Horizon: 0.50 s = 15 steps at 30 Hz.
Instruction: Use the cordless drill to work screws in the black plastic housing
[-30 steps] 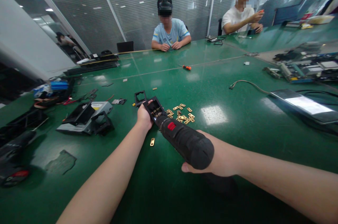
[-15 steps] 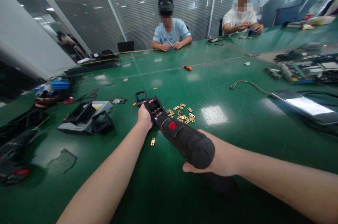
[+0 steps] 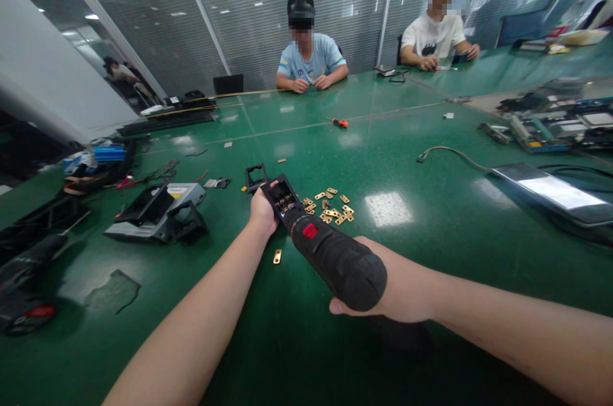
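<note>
Two grips are seen, 1 per side. By the left hand (image 3: 263, 213) a small black box (image 3: 276, 181) is held from its left side, fingers closed round it, prob. so it can't twist under the tool. By the right hand (image 3: 405, 275) a black power drill (image 3: 340, 259) is gripped, closed round the handle; its nose is pointed fwd and down at the box's near end, so the push is prob. taken by the opposite hand. Whether the bit is in contact can't be told, b/c the tip is hidden. Brass pieces (image 3: 288, 205) are seen inside the box, its open face turned up, prob. for a clear view.

Just right of the box, loose brass plates (image 3: 330, 213) are scattered on the green table (image 3: 239, 348), apparently kept w/in reach; 1 single plate (image 3: 278, 256) is left nearer the body. Just behind the box, a black frame (image 3: 255, 167) is set.

Farther left, a grey casing (image 3: 134, 231) and a 2nd drill (image 3: 29, 313) are parked, presumably out of the arms' way. At right, a flat slab w/ cable (image 3: 522, 182) is laid. Beyond, an orange screwdriver (image 3: 340, 123) is left mid-table; opposite, 2 co-workers (image 3: 313, 55) are seated.
</note>
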### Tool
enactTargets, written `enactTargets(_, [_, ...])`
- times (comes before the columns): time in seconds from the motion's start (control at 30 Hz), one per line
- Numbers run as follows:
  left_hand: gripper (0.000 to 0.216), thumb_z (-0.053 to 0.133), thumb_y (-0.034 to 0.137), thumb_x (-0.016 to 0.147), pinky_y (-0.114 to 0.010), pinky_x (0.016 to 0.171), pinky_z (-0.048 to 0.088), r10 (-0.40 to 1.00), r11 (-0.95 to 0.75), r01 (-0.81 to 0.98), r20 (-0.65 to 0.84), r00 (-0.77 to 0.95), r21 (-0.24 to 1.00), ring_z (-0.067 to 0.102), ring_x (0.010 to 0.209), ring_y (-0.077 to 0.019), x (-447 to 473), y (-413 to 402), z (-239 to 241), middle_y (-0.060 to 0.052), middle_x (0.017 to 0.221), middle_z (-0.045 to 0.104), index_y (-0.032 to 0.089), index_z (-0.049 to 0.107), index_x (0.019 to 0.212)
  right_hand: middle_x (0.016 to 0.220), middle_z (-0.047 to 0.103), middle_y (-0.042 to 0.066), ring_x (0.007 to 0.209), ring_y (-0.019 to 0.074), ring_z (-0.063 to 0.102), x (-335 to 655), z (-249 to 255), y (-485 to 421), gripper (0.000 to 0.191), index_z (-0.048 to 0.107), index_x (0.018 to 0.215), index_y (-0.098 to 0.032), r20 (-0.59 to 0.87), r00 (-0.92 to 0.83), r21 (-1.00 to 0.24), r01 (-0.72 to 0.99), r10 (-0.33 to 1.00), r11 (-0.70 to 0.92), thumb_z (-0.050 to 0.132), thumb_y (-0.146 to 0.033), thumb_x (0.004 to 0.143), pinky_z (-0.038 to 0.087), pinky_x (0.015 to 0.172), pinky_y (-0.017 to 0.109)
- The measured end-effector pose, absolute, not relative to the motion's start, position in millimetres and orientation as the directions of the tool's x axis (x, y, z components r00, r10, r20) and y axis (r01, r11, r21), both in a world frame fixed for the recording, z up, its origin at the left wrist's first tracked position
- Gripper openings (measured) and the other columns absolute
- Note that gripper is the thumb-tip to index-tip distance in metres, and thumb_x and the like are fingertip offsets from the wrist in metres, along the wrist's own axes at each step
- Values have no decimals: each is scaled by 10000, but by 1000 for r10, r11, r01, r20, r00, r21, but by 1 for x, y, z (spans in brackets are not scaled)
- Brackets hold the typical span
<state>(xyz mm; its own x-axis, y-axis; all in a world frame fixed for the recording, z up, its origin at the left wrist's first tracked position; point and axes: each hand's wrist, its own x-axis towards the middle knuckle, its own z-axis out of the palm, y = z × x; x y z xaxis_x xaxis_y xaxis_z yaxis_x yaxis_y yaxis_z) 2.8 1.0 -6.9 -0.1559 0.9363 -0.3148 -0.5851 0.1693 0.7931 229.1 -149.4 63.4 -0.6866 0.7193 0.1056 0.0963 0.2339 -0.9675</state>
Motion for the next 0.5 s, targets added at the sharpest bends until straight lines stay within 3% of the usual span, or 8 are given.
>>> enactTargets(0.23, [241,548,293,840,-432,692,620,943,179,-562,-304,-136,807,719,650,-271,2,0,-6,-68,672,695,150,687,974,629,466,-79,633,141,514,229,63,-150,355,469,651,-232,60,-692,-984,81,720,160,803,-135,723,536,762,320])
enactTargets(0.5, [265,560,283,826,-434,695,616,933,179,-570,-322,-159,802,722,666,-277,3,0,-6,-72,693,703,139,697,1001,676,550,-59,665,152,556,230,61,-151,323,500,672,-224,57,-679,-987,75,732,146,811,-146,714,535,726,313])
